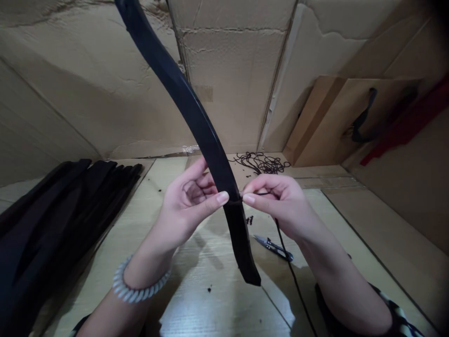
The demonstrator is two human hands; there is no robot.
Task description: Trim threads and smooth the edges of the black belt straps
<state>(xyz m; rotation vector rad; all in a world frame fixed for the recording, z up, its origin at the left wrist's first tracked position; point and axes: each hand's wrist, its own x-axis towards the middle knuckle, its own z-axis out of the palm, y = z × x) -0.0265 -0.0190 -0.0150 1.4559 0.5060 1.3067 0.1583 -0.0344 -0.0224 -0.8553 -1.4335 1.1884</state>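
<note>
Far left: black stack (66, 210) on surface (140, 210). Clamped in grip of left hand (191, 196): black strip (206, 135), slanted, up off surface. Behind: cord tangle (261, 163). Lower: snips (273, 248), flat. Fingertips together on dark cord (292, 271) at strip's right edge: grip of right hand (284, 201). Far right: paper bag (322, 126).

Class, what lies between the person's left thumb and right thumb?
Part of the curved black strip, as the head view shows. The left hand grips one edge; the right hand holds a black cord beside the other.
</note>
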